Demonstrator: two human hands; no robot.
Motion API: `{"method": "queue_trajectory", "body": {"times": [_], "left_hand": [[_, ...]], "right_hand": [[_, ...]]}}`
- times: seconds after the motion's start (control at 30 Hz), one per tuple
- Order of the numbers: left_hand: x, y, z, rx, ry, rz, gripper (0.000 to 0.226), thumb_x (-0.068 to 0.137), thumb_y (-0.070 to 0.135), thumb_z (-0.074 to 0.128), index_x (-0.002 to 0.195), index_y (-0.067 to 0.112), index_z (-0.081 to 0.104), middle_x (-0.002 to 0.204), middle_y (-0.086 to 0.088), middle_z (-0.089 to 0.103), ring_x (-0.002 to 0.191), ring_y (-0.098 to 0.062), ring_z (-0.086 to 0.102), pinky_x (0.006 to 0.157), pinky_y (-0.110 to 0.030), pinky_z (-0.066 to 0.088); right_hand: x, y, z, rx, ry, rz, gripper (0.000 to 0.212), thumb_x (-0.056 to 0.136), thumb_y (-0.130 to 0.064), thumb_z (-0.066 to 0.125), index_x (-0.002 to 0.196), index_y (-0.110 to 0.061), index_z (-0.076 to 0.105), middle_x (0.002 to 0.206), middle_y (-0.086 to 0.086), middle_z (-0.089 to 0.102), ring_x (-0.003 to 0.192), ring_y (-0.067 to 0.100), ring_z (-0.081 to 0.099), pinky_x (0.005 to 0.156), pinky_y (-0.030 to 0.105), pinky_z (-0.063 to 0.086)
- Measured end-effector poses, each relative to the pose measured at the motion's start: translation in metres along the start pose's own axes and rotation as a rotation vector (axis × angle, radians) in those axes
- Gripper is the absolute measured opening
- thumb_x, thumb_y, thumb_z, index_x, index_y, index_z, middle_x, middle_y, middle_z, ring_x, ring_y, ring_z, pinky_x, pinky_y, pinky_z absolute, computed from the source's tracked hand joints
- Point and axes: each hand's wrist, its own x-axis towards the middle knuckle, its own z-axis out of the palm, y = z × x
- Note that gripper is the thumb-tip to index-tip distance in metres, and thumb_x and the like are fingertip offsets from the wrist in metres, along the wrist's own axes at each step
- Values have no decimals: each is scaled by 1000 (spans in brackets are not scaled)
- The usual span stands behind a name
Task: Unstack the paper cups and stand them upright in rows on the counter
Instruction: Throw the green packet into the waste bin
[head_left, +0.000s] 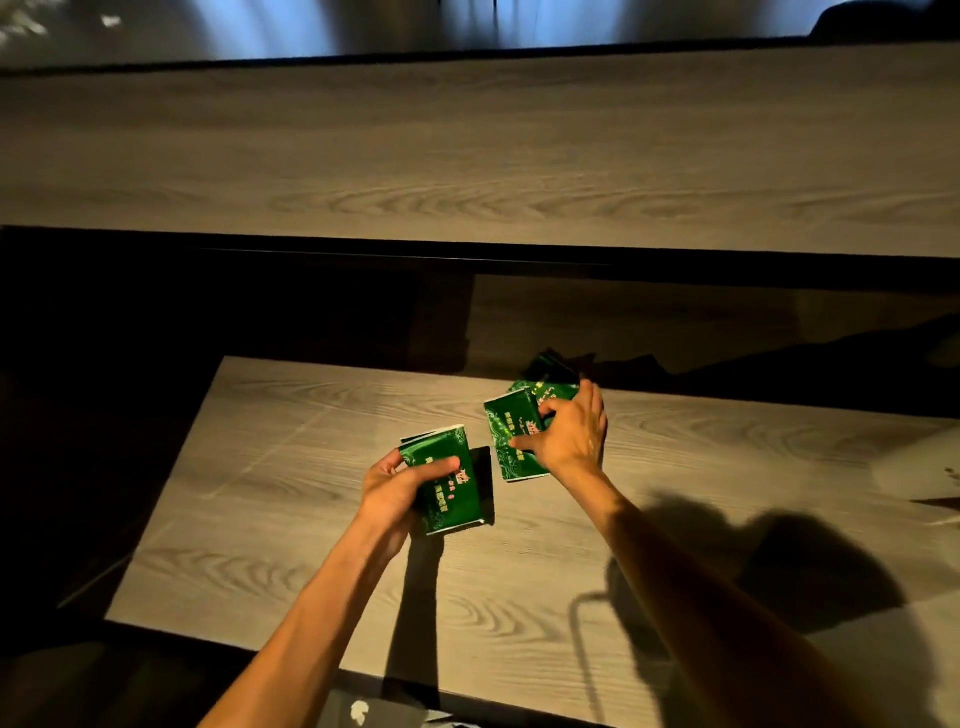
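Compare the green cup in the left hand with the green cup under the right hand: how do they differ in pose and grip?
The left hand wraps its cup from the side, thumb across the front; the right hand covers its cup from above right. The left cup looks alone; the right cup has more green cups close behind it. Both are green with pale print and wider at the bottom of the picture.

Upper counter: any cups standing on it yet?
No. The upper counter is bare; the green cups are at the hands, over the lower counter.
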Motion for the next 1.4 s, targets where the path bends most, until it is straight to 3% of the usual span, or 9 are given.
{"method": "queue_trajectory", "body": {"times": [0.37,0.67,0.77,0.93,1.03,1.13,1.2,1.3,1.4], "left_hand": [[-16,12,34,30,-3,113,34,69,-4,83,99,6,70,77,-2,77,61,-8,72,46,-21,53],[-47,18,80,220,-201,224,46,64,-4,86,107,6,72,100,-12,77,91,-28,75,82,-41,60],[-63,11,104,283,-252,250,44,66,-6,84,105,8,71,99,-10,78,90,-26,75,79,-38,60],[-89,-16,147,369,-346,233,42,65,-9,84,101,8,71,94,-8,78,86,-22,75,76,-35,60],[-102,-34,171,468,-427,217,39,65,-9,84,98,8,71,89,-6,78,78,-17,75,74,-34,61],[-124,-54,197,600,-593,234,36,68,-9,82,98,6,70,87,-5,77,72,-12,74,61,-23,58],[-139,-69,208,664,-682,248,31,72,-6,81,98,7,70,87,-5,77,76,-16,74,61,-22,57],[-166,-102,226,734,-826,206,18,79,-2,77,91,10,72,75,1,77,70,-16,72,58,-19,55],[-189,-143,241,835,-931,203,13,84,2,75,83,15,71,70,2,76,63,-13,69,56,-17,53]], "right_hand": [[-25,2,-4,444,-41,-60,38,76,-2,78,107,-22,70,113,-5,60,102,14,59,82,18,49],[-92,21,-52,1019,-317,-63,89,79,14,70,143,-39,41,125,7,63,109,14,67,78,27,59],[-113,36,-65,1020,-220,4,72,88,4,64,145,-33,39,135,5,57,120,18,60,78,20,58],[-161,63,-80,1112,-104,235,30,103,-9,41,128,-24,50,116,-4,62,97,2,61,75,12,53],[-187,81,-91,1212,-3,404,28,105,-20,33,110,-22,61,109,6,68,89,13,66,67,23,55],[-221,101,-106,1384,228,521,29,104,-29,41,100,-18,68,93,6,75,70,10,70,51,21,53],[-238,114,-105,1408,347,566,23,100,-31,52,117,-20,63,111,10,71,85,15,69,60,18,54],[-266,143,-95,1445,524,542,25,98,-24,57,122,-17,58,113,14,67,101,26,67,83,30,54],[-306,171,-89,1539,710,485,17,98,-5,53,114,-6,59,95,9,70,78,10,70,71,22,55]]}}
